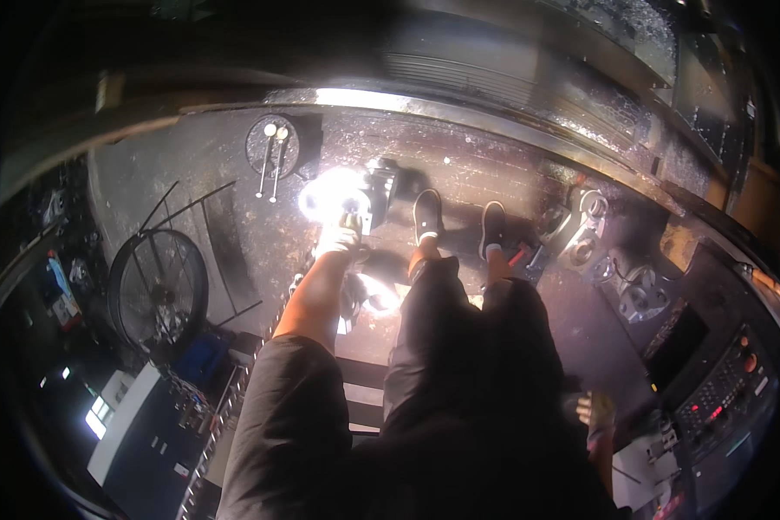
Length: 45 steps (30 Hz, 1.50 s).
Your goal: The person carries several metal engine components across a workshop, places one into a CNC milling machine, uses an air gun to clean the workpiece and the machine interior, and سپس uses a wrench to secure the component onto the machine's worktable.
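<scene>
My left hand [344,236], in a light glove, reaches forward on the left with its fingers curled at a glaring, shiny metal part [332,196]. Strong glare washes out the fingertips and whatever they grip. Touching or close to that part is a dark, blocky piece [380,186] with metal edges. Low on the right, my right hand [595,409], gloved in pale yellow, has its fingers bent inward. What lies inside them, if anything, is hidden. A dark control panel [719,403] with lit red buttons is to the right of this hand.
Left stands a large spoked handwheel [159,293]. Farther off, two round-headed rods [275,163] lie over a disc. Metal castings [640,290] sit at the right. A long machine edge [459,108] crosses the far side. My shoes [427,214] are on the stained floor [485,147].
</scene>
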Available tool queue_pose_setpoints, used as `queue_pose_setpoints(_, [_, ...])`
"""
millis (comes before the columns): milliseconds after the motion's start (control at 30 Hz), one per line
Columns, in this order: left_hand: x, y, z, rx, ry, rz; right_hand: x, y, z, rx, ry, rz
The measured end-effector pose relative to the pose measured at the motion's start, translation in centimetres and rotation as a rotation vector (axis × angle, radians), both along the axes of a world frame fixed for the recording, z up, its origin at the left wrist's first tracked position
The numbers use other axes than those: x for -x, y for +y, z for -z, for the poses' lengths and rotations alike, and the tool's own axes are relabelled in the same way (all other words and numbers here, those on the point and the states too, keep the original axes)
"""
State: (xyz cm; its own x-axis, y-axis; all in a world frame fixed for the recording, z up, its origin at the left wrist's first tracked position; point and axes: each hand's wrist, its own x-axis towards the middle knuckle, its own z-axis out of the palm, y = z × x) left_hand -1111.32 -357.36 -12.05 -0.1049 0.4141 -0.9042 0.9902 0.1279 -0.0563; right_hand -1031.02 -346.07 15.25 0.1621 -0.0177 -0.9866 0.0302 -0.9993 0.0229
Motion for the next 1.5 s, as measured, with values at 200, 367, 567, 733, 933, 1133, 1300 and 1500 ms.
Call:
queue_pose_setpoints(200, [3.0,-2.6,6.4,-0.032,-0.135,0.093,14.4,-6.8,-3.3,0.004,-0.421,-0.295])
queue_pose_setpoints(367, [6.0,-5.8,14.0,-0.104,-0.119,-0.369,18.5,-9.3,-5.0,0.062,-0.368,-0.304])
queue_pose_setpoints(567, [4.3,2.1,10.7,0.02,-0.068,-0.286,17.8,-11.6,-4.9,0.045,-0.402,-0.226])
queue_pose_setpoints(733, [5.5,1.9,13.6,-0.029,-0.17,-0.12,18.3,-10.7,-4.0,0.059,-0.387,-0.163])
queue_pose_setpoints(933, [2.4,6.6,1.6,-0.125,-0.363,-0.189,19.9,-10.7,-2.6,-0.059,-0.353,-0.142])
queue_pose_setpoints(1133, [0.2,16.2,-18.1,-0.361,-0.254,-0.038,20.2,-10.9,2.4,-0.172,-0.315,-0.108])
queue_pose_setpoints(1300, [1.9,18.1,-26.3,-0.299,-0.242,-0.267,20.0,-7.5,5.9,-0.282,-0.214,-0.12])
queue_pose_setpoints(1500, [0.0,23.4,-40.0,-0.342,-0.364,-1.0,19.2,-2.3,11.9,-0.348,-0.085,-0.125])
